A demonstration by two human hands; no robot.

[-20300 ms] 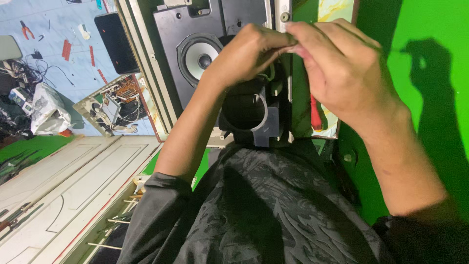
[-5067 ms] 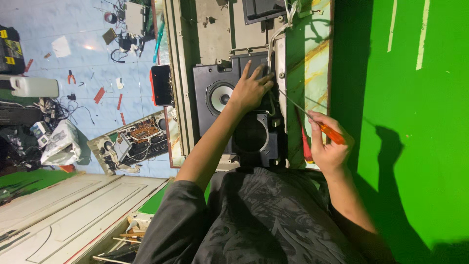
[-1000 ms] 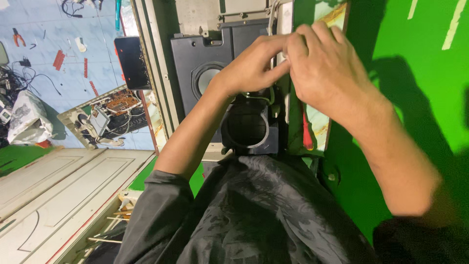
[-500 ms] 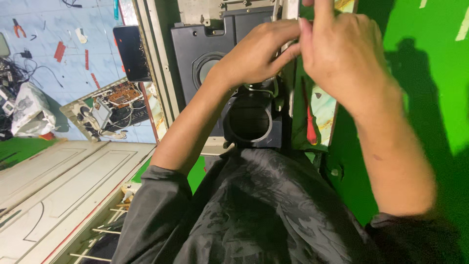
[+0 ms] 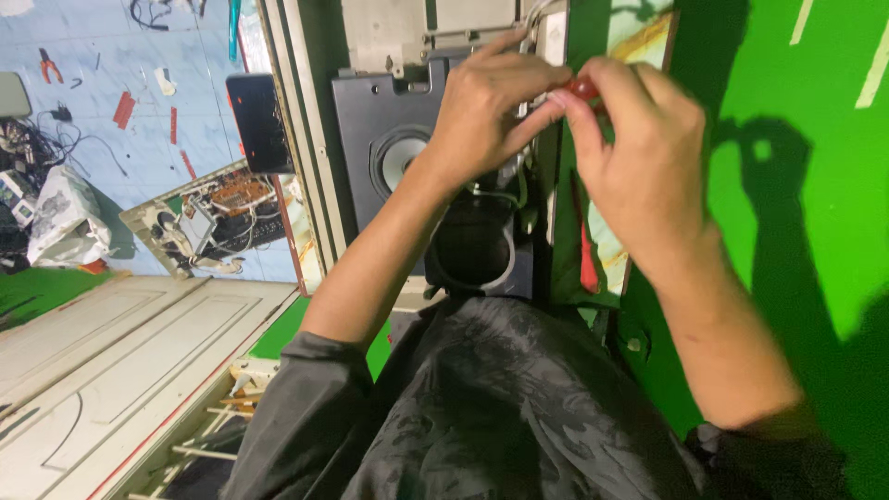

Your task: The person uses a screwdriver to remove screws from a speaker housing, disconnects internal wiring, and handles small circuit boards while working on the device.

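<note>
Both hands are raised together over the black speaker box (image 5: pixel 389 139). A red-handled tool, apparently a screwdriver (image 5: pixel 583 88), is pinched in the closed fingers of the right hand (image 5: pixel 639 167), only its red end showing between thumb and forefinger. The left hand (image 5: pixel 482 116) is curled shut right against it, fingertips pressed at the same spot; what is pinched there cannot be made out. Just below the left wrist, the speaker cone (image 5: pixel 400 159) is seen, and beneath that a round port tube (image 5: pixel 474 252). A second red-handled tool (image 5: pixel 587 264) is hung below the right hand. Well off to the left hand's side, a dark phone (image 5: pixel 259 122) and an opened circuit chassis (image 5: pixel 218 218) are laid out.

Risk is judged real here: with the tip hidden by fingers, a slip could be driven into the cone or the thin wires nearby, or a small part could be dropped into the box.
</note>
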